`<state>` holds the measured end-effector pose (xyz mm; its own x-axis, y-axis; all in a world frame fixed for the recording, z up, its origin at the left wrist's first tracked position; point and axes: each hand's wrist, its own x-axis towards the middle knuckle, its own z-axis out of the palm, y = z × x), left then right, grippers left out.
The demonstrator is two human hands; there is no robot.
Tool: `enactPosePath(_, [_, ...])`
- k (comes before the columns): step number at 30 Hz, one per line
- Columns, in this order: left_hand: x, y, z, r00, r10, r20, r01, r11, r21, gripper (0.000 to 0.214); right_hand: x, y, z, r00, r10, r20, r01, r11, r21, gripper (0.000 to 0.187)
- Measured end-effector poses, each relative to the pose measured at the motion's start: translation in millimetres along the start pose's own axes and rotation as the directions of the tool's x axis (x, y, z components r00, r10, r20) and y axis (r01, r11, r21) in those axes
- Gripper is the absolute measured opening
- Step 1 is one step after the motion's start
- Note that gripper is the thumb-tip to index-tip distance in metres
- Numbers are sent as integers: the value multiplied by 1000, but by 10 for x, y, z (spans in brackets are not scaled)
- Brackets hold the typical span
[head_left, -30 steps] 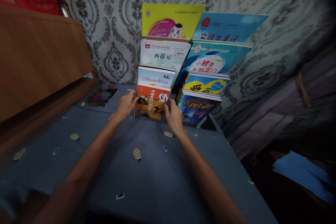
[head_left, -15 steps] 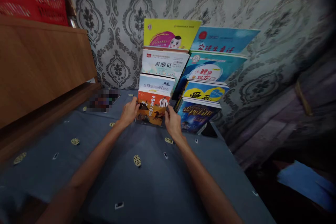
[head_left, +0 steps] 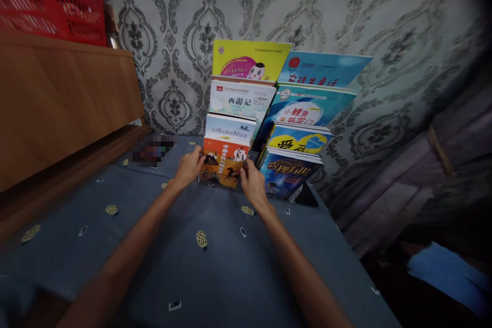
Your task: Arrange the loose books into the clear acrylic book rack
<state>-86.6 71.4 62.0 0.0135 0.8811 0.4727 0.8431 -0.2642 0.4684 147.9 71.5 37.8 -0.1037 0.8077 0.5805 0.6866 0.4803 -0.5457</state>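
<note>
An orange book (head_left: 223, 164) with horses on its cover stands at the front of the left row of a tiered book stand. My left hand (head_left: 188, 166) grips its left edge and my right hand (head_left: 251, 184) grips its right edge, fingers closed on it. Behind it rise a pale blue book (head_left: 229, 128), a white book (head_left: 242, 98) and a yellow book (head_left: 249, 59). The right row holds a dark blue book (head_left: 288, 174) in front, with a yellow-and-blue book (head_left: 298, 139) and two light blue ones above it.
The stand sits on a blue patterned cloth (head_left: 215, 261) against a grey damask wall (head_left: 184, 20). A wooden board (head_left: 57, 102) runs along the left with a red crate (head_left: 49, 0) on top. A dark flat device (head_left: 154, 149) lies left of the books.
The view has shifted slightly, so the books sit lower in frame. Both hands stay on the orange book's edges, which looks a little more upright.
</note>
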Motion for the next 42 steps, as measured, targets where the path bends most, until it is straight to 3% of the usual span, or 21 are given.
enactPosePath(6, [13,-37,-156,1000,8,2,-8,999,-40,27,-37,29,0,1000,-4,23,3,998,59,52])
enactPosePath(10, [31,-212,-210,1000,-17,-11,17,1000,-22,38,-103,0,-18,999,-9,41,7,998,68,54])
enactPosePath(14, [15,-612,-237,981,-194,-22,192,937,292,37,-237,3,-27,999,-16,37,14,999,41,58])
enactPosePath(18, [-93,-1118,-264,935,-349,-55,341,851,398,48,-411,50,-18,998,-51,38,50,998,30,58])
enactPosePath(20, [-149,-1349,-278,894,-448,-12,401,788,467,61,-490,64,-5,997,-65,37,64,998,29,58])
enactPosePath(22, [-184,-1529,-287,860,-509,39,417,744,522,66,-561,64,18,996,-82,30,81,996,31,58])
enactPosePath(24, [-198,-1636,-292,856,-512,71,394,735,553,67,-629,54,50,995,-95,20,95,995,41,58])
enactPosePath(29, [-242,-1636,-288,885,-456,93,317,737,597,63,-781,33,137,997,-74,11,73,995,72,60])
enactPosePath(35, [-364,-1497,-300,938,-334,96,189,722,665,54,-923,53,213,989,-105,105,95,991,96,54])
enactPosePath(42, [-419,-1301,-410,953,-238,190,47,731,680,47,-972,104,273,981,-92,173,77,993,91,48])
